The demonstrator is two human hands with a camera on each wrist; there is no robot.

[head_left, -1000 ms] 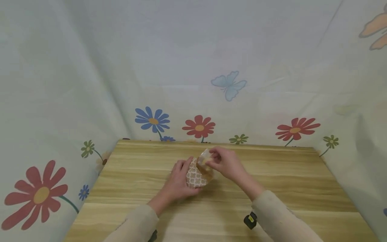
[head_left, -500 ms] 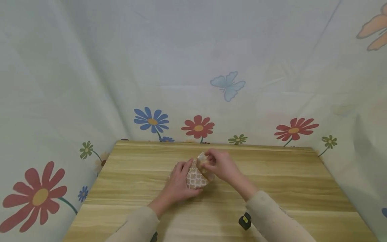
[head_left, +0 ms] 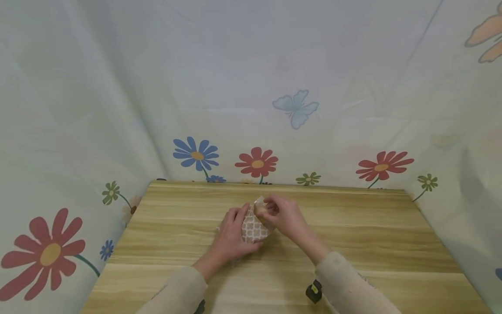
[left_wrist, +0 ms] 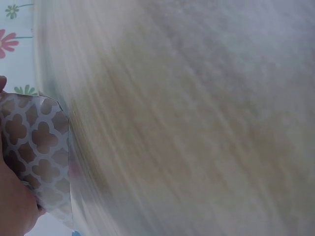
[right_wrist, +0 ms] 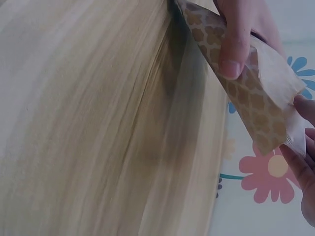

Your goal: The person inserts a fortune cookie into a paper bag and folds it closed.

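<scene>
A small packet [head_left: 254, 230] with a tan and white lattice print is held tilted over the middle of the wooden table. My left hand [head_left: 231, 239] grips it from the left; in the right wrist view the left thumb [right_wrist: 232, 59] lies along its printed face. At the packet's upper right end, my right hand [head_left: 286, 214] pinches a pale flap between thumb and fingers. That whitish flap [right_wrist: 278, 81] shows beside the print in the right wrist view. The left wrist view has the printed side [left_wrist: 43, 140] at its left edge. The packet's contents are hidden.
The wooden table [head_left: 364, 231] reaches back to a pale curtain [head_left: 227, 78] printed with flowers and butterflies, which also rises along both sides. A small black device [head_left: 313, 291] with a yellow mark shows beside the right sleeve [head_left: 349, 283].
My right hand and forearm have shifted slightly left, with the fingers closer in against the packet. Less of the pale flap shows now. My left hand keeps its hold in nearly the same spot.
</scene>
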